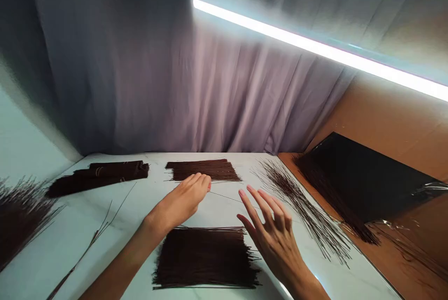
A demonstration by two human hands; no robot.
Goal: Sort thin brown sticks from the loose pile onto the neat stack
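My left hand (191, 197) is closed, fingers pinched at one end of a thin dark brown strand (226, 196) that runs to the right above the white table. My right hand (268, 225) is open with its fingers spread, beside that strand; part of it passes behind the fingers. Just beyond my left hand lies a flat row of similar dark strands (203, 169). Closer to me, below both hands, a larger dense mat of strands (206, 258) lies flat, its ends uneven.
Loose strands (304, 206) fan out on the right of the white table (115, 230). Tied dark bundles (105, 176) lie at the back left, with a bristly pile (21, 220) nearer. A black sheet (364, 174) and more strands rest on brown board at right. A curtain (157, 80) closes the back.
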